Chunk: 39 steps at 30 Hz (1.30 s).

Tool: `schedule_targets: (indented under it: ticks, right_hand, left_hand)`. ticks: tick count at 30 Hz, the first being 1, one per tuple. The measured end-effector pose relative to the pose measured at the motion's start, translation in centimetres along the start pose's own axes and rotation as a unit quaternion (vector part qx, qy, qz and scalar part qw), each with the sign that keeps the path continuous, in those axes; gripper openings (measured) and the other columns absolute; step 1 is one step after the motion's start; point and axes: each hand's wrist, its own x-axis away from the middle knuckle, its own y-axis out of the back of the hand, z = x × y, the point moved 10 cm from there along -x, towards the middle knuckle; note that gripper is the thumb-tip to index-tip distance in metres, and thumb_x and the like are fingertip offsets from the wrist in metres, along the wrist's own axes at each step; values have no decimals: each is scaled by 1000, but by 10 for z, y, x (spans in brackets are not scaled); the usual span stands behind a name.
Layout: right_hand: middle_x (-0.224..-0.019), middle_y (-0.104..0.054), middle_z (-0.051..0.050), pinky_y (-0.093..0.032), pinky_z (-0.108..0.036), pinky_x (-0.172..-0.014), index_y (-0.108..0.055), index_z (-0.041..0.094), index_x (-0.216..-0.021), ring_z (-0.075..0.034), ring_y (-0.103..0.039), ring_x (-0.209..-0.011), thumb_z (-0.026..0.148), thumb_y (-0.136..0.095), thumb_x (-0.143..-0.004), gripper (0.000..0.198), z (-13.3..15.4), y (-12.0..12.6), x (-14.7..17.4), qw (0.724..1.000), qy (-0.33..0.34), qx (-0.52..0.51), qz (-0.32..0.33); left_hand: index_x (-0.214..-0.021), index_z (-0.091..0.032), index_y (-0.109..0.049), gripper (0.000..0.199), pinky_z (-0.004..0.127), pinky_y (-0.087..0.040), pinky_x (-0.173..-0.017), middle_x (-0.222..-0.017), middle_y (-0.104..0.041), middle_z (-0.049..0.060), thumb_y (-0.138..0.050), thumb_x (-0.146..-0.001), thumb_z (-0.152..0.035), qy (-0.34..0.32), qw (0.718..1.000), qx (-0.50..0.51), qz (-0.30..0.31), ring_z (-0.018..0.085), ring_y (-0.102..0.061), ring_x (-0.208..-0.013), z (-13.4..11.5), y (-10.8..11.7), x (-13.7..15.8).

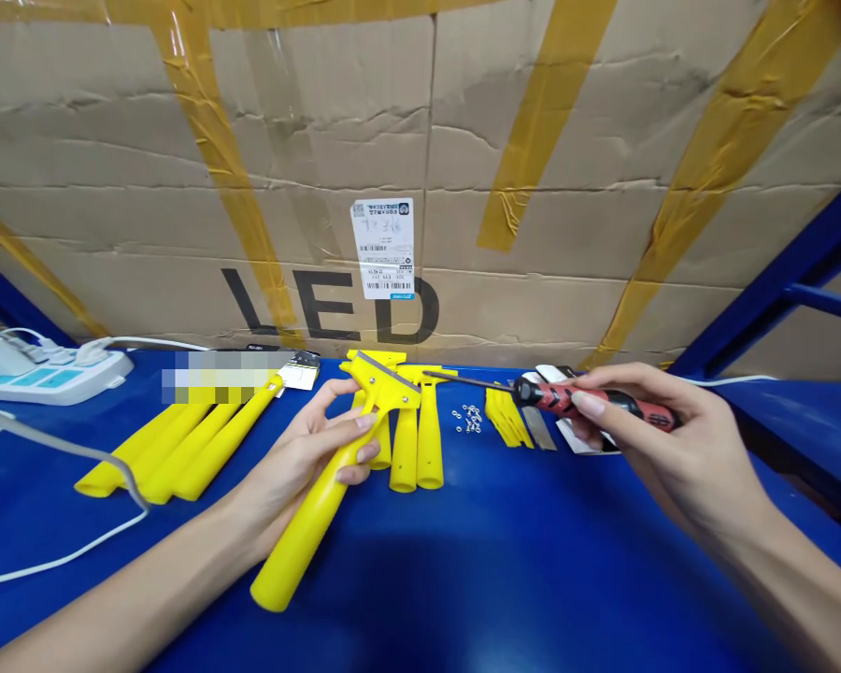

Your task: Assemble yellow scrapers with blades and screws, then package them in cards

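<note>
A yellow scraper is tilted in my left hand, which is wrapped round its neck. A metal blade strip and two screws show on the scraper's head. My right hand grips a screwdriver with a red and black handle. Its thin shaft points left, its tip close to the scraper head; I cannot tell whether they touch. Behind the held scraper lie several yellow handles. Small screws are scattered to their right, beside yellow plastic pieces and metal blades.
Several yellow scrapers lie at the left on the blue table, their far ends blurred out. A white power strip with cables stands at the far left. A large taped cardboard box closes off the back. Blue metal bars rise at the right.
</note>
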Motion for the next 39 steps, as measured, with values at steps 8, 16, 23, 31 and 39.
schedule_targets:
  ticks: [8, 16, 23, 31, 39]
  right_hand:
    - [-84, -76, -4, -53, -28, -54, -77, 26, -87, -17, -66, -63, 38, -85, -75, 19, -1, -8, 3, 996, 20, 78, 32]
    - [-90, -77, -5, -56, -27, -55, -78, 27, -86, -18, -68, -66, 41, -87, -72, 22, -3, -13, 4, 994, 23, 101, 26]
    - [-102, -78, -7, -58, -35, -67, -77, 28, -84, -27, -72, -91, 45, -84, -71, 23, 18, -23, 8, 982, 83, 163, 34]
    - [-68, -65, 0, -47, -27, -46, -67, 26, -111, -14, -58, -50, 56, -65, -89, 37, 14, -24, 10, 990, 7, 125, 60]
    - [-55, -54, 4, -34, -24, -38, -56, 24, -91, -11, -44, -37, 62, -48, -97, 39, 0, -15, 2, 995, -43, 80, 44]
  left_hand:
    - [-105, -25, -47, 39, 13, -35, -46, -80, -61, -1, -75, -82, -11, 6, 1000, -16, 13, 5, -51, -52, 0, 1, 1]
    - [-105, -26, -47, 39, 14, -33, -47, -77, -56, -3, -76, -83, -14, 16, 1000, -10, 21, 4, -49, -51, 2, 1, 3]
    - [-105, -26, -48, 43, 15, -34, -46, -75, -59, -4, -80, -78, -16, 4, 1000, -23, 17, 5, -49, -49, 0, 1, 3]
    - [-107, -27, -43, 44, 19, -40, -50, -71, -62, -4, -79, -82, -24, -75, 987, -144, 5, 10, -52, -57, -11, -7, 10]
    - [-106, -26, -43, 46, 21, -42, -56, -63, -61, -6, -80, -80, -28, -117, 979, -166, -11, 9, -49, -52, -16, -28, 14]
